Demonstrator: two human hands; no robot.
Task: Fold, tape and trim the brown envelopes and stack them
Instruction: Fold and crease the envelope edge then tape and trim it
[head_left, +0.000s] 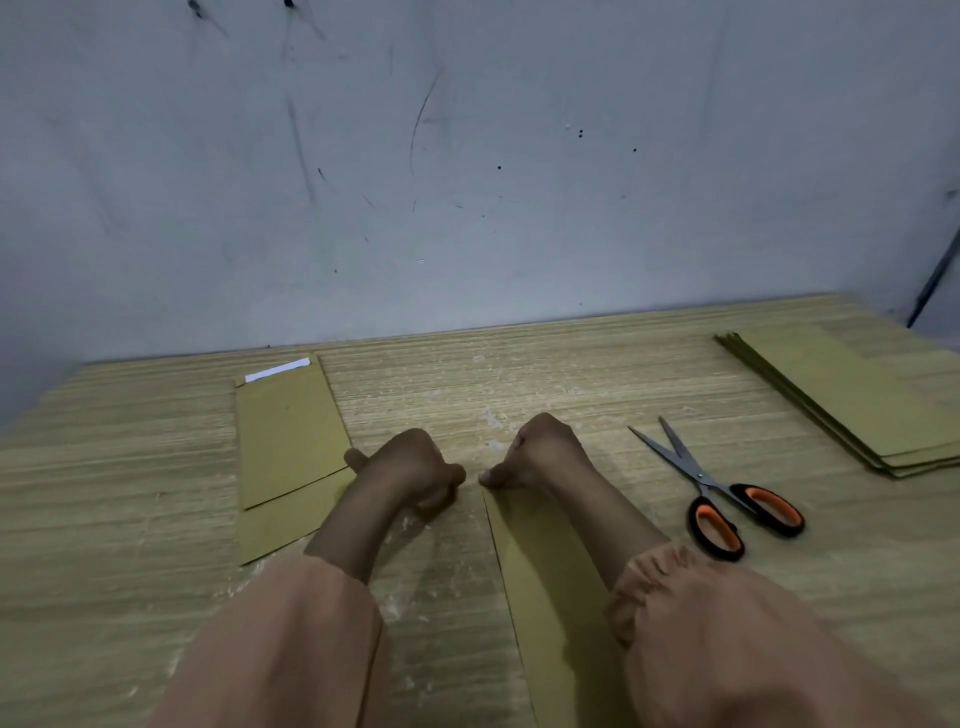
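A brown envelope (545, 571) lies lengthwise on the wooden table (519, 384) in front of me, partly under my right forearm. My right hand (543, 454) is at its far left corner, fingers curled, thumb pressed on the corner. My left hand (410, 470) rests as a curled fist on the table just left of that corner; nothing shows inside it. Beside my left hand lie folded brown envelopes (291, 441), overlapping, the top one with a white strip (278, 369) at its far end. A stack of flat brown envelopes (857, 400) lies at the far right.
Scissors (727, 499) with orange and black handles lie open on the table right of my right hand, blades pointing away. A scuffed grey wall (467, 182) stands along the table's far edge. Pink sleeves cover both forearms.
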